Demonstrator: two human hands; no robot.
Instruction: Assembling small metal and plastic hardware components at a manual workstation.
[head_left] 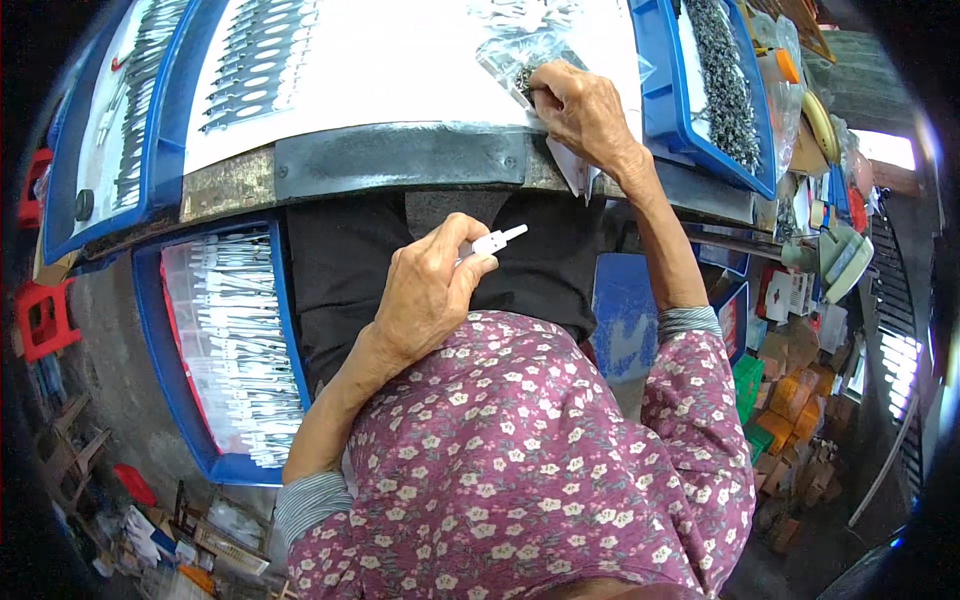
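My left hand [425,285] is closed in front of my lap, pinching a small white plastic piece [493,243] with a narrow tip. The tip points to the right. Over the near edge of the white work surface [400,60], my right hand [585,115] has its fingers bent together at a clear plastic container [500,68]. Small dark, brassy parts [525,82] lie in the container next to those fingertips. What the right fingers hold, if anything, is hidden. Beyond the container is a pile of clear and whitish small parts [525,15].
Rows of dark flat pieces [260,60] lie at the far left. A blue tray [165,130] stands left of them; another blue tray [680,125] on the right holds dark small parts. Below the table, a blue crate [160,350] holds many slim white pieces. A dark strip [400,158] covers the table's edge.
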